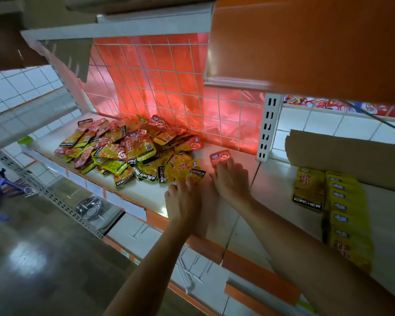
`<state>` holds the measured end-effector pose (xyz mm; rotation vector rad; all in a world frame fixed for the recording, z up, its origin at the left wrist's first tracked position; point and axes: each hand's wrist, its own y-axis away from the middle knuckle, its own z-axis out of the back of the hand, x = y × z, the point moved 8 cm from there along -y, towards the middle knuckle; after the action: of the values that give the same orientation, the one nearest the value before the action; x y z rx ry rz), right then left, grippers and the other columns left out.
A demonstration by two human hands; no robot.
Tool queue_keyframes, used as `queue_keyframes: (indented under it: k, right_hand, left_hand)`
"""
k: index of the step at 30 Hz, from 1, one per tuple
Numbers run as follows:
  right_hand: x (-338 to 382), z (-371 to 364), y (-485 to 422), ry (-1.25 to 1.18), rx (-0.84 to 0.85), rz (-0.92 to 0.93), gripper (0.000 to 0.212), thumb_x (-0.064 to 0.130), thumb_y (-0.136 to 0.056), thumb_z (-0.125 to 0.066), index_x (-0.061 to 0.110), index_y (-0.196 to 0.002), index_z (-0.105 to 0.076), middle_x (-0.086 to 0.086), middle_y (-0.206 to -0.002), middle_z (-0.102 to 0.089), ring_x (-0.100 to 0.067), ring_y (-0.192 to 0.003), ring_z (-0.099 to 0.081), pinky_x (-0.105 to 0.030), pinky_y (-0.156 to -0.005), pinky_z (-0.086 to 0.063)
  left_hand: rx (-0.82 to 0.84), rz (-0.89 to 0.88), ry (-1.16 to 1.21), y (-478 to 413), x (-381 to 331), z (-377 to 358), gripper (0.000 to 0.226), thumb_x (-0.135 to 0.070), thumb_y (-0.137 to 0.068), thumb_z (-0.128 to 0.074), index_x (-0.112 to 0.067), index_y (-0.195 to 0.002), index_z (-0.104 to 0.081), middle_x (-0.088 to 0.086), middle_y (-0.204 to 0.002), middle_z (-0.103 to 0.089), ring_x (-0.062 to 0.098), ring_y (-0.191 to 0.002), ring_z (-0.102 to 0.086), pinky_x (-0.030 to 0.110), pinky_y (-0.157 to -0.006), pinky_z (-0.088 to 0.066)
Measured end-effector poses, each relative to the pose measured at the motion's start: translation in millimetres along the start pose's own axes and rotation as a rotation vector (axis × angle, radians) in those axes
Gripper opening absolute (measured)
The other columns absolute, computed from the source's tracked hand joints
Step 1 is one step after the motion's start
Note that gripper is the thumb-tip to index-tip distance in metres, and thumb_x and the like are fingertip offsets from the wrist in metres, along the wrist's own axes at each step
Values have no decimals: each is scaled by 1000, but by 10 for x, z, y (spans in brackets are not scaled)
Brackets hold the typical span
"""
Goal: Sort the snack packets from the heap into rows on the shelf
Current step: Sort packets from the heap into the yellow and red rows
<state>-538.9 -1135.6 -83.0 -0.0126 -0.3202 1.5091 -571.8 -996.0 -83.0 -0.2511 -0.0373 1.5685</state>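
Shop: gondola shelf (146, 197), snack packets (132, 151)

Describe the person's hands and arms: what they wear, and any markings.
The left hand and right hand are bare: no gloves, rings or bracelets can be seen. The left forearm and right forearm are uncovered down to the frame's edge; no sleeve or watch shows. No tattoos or marks are discernible in this soft picture.

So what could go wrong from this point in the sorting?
The left hand touches a yellow packet at the foot of the heap; tugging it may slide others toward the shelf edge. The red packet under the right hand lies slightly tilted; a row begun so could run crooked.
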Motion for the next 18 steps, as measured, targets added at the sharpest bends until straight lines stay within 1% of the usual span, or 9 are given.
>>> queue_keyframes:
  k: [2, 3, 5, 7, 9, 12, 14, 16, 18]
  right_hand:
    - [-78, 44, 27, -8, -7, -30, 39, 32, -96, -48, 11, -129, -45, -13, -130, -46, -36, -110, -49, -42, -88, -41]
    - [-117, 67, 38, -43, -6, -63, 41, 31, -95, -51, 9, -130, -42, -14, -128, -46, -37, -110, -49, -42, -88, -42]
    - [-217, 109, 66, -169, 36, -188, 55, 28, -88, -62, 8, -132, -36, -17, -127, -42, -39, -113, -46, -43, -92, -42]
    - [-343, 118, 132, -297, 122, -339, 71, 26, -79, -72, 10, -134, -29, -19, -131, -34, -38, -119, -43, -42, -96, -42]
    - [-482, 146, 238, -393, 162, -431, 76, 26, -78, -73, 11, -135, -26, -20, -131, -33, -38, -120, -43, -39, -95, -42]
    - [-677, 327, 431, -520, 81, -422, 62, 27, -80, -68, 10, -128, -33, -18, -120, -53, -37, -111, -54, -34, -82, -44]
    - [-847, 521, 580, -601, -12, -435, 51, 25, -80, -67, 14, -120, -38, -12, -113, -61, -34, -104, -59, -30, -74, -41]
    - [-1043, 698, 732, -646, -73, -484, 52, 21, -78, -69, 19, -120, -40, -7, -113, -62, -30, -105, -59, -28, -73, -40]
    - [-1269, 856, 906, -656, -130, -548, 58, 22, -77, -72, 21, -126, -40, -3, -117, -61, -26, -109, -58, -27, -77, -39]
  left_hand:
    - [-59, -73, 31, 17, -78, 48, 32, -20, -96, -38, -16, -126, -48, 9, -114, -63, 32, -103, -57, 36, -78, -41]
    - [-92, -103, 62, 26, -125, 86, 33, -17, -96, -39, -16, -128, -47, 10, -109, -66, 31, -98, -60, 36, -73, -41]
    - [-157, -148, 207, 52, -232, 198, 32, -12, -94, -44, -14, -124, -53, 12, -102, -69, 33, -88, -64, 34, -64, -41]
    - [-218, -233, 393, 100, -362, 325, 27, -5, -90, -53, -12, -114, -65, 14, -99, -70, 36, -84, -65, 35, -62, -45]
    - [-296, -355, 494, 158, -491, 407, 22, -2, -84, -64, -11, -102, -73, 13, -99, -69, 36, -85, -65, 40, -66, -51]
    - [-408, -408, 530, 215, -614, 484, 26, -6, -77, -68, -20, -97, -77, 12, -101, -65, 38, -91, -57, 42, -71, -47]
    - [-447, -424, 582, 252, -717, 532, 30, -5, -73, -68, -22, -96, -78, 14, -91, -61, 38, -85, -56, 41, -69, -46]
    - [-423, -481, 667, 308, -894, 563, 32, -2, -73, -67, -18, -98, -77, 14, -81, -58, 34, -74, -59, 34, -63, -48]
    - [-356, -542, 723, 368, -1111, 539, 29, -8, -81, -66, -16, -107, -74, 11, -74, -56, 28, -63, -59, 26, -57, -44]
